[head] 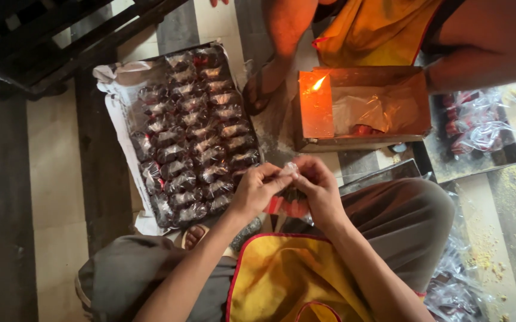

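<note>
Fingers of left hand [256,189], right hand [319,186] pinch crinkly clear wrapper [289,169].

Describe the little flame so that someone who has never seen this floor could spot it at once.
Start at the big tray of wrapped pieces lying on the striped floor, then look right to the open cardboard box. The flame burns at that box's upper left corner, above the two hands pinching a clear wrapper. It is the only bright, glowing point; everything near it is dull plastic or card.

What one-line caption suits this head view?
Both hands, left hand and right hand, pinch a small clear packet beside a tray of wrapped packets.
</note>
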